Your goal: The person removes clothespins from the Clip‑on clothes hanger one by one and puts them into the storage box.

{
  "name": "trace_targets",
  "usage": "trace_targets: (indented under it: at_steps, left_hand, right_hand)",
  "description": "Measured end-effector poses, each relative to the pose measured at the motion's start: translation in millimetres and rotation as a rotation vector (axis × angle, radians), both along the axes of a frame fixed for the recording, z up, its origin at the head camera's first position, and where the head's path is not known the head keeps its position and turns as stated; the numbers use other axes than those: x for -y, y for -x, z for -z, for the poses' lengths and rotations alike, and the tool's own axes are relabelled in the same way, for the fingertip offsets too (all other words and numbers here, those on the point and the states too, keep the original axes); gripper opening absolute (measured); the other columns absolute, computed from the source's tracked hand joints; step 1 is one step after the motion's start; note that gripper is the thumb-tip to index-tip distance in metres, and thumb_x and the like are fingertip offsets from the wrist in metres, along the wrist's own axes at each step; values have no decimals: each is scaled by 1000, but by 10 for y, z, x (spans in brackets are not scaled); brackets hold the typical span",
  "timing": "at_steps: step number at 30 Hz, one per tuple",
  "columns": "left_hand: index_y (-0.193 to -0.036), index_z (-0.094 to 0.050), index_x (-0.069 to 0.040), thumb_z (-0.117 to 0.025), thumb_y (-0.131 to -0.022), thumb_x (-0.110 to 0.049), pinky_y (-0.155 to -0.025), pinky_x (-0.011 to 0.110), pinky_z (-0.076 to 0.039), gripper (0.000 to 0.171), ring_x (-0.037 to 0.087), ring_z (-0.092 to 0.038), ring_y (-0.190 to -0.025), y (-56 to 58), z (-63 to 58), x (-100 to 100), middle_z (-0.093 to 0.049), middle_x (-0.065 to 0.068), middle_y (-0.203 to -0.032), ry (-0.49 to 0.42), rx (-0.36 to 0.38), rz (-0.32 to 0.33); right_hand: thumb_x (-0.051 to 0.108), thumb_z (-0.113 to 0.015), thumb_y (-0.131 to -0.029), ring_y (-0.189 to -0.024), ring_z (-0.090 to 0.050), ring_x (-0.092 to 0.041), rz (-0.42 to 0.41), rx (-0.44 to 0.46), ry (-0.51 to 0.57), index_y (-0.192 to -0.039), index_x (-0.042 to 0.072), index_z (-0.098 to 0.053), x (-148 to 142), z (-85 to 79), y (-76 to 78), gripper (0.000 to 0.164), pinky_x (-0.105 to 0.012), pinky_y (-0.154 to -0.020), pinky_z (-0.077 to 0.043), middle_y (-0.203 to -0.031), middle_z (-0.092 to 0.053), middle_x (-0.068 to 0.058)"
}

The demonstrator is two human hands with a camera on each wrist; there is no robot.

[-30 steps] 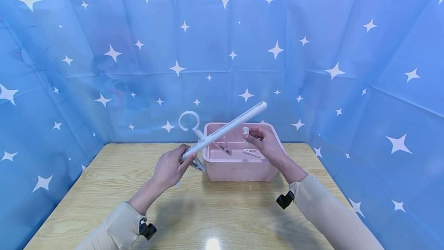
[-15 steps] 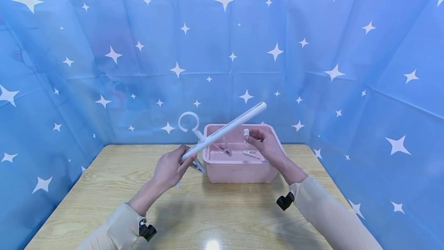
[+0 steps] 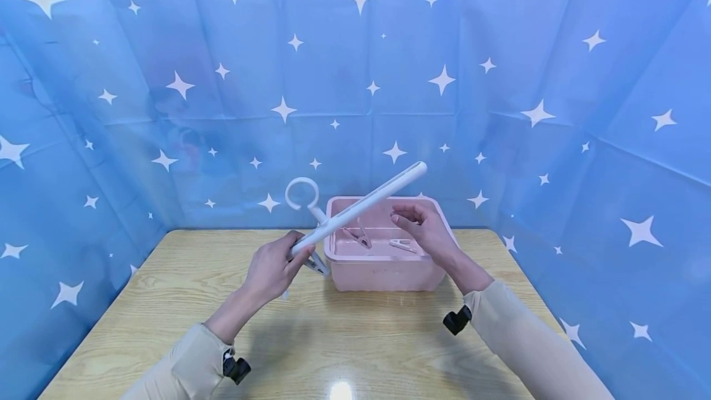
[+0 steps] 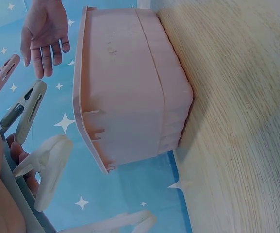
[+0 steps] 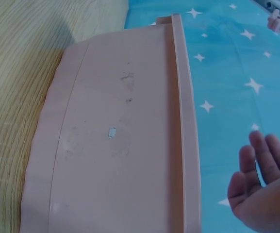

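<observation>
In the head view my left hand (image 3: 274,267) grips one end of a white clip hanger (image 3: 366,204), its bar slanting up to the right. The hanger's round hook (image 3: 302,193) stands above the bar. In the left wrist view a pink clip (image 4: 6,74), a grey clip (image 4: 30,111) and a white clip (image 4: 52,170) hang along the bar. My right hand (image 3: 424,230) is over the pink bin (image 3: 383,275); in the left wrist view its fingers are extended, with nothing in them. A pale clothespin (image 3: 402,245) lies inside the bin.
The bin stands on a wood-grain table (image 3: 355,338), near its back edge. A blue curtain (image 3: 355,79) with white stars surrounds the table at the back and sides. Each sleeve carries a small black wrist camera (image 3: 457,320).
The small white clip that my right fingers pinched is gone from them; the fingers have let go of it. My left hand and the hanger have stayed in place.
</observation>
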State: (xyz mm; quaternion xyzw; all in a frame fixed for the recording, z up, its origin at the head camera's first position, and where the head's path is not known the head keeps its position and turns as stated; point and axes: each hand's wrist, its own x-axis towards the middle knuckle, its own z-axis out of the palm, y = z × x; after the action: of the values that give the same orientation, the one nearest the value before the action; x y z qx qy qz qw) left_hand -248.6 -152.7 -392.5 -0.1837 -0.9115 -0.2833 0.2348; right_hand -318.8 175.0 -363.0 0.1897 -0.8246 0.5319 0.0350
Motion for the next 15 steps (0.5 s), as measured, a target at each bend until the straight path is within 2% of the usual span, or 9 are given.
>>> trace_targets:
  at_steps: [5, 9, 15]
  left_hand:
    - [-104, -65, -17, -59, -100, -43, -51, 24, -33, 28, 6, -40, -53, 3, -2, 1, -45, -9, -63, 5, -3, -3]
    - [-104, -65, -17, -58, -100, -43, -52, 24, -33, 28, 6, -40, -53, 2, -3, -1, -46, -9, -63, 4, -2, -1]
    - [-104, -65, -17, -59, -100, -43, -52, 24, -34, 27, 6, -41, -54, -1, -8, -6, -47, -9, -64, 3, -3, 3]
  right_hand:
    - [34, -66, -97, -110, -61, -29, -9, 4, 7, -132, 10, -61, 17, -15, -25, 42, -38, -91, -49, -125, -66, -13]
    - [36, -65, -97, -113, -62, -28, -21, 2, 1, -132, 12, -62, 31, -23, -45, 43, -44, -97, -48, -127, -66, -11]
    - [38, -66, -97, -115, -63, -24, -31, 11, 6, -131, 14, -63, 52, -36, -71, 42, -40, -99, -49, -128, -67, -9]
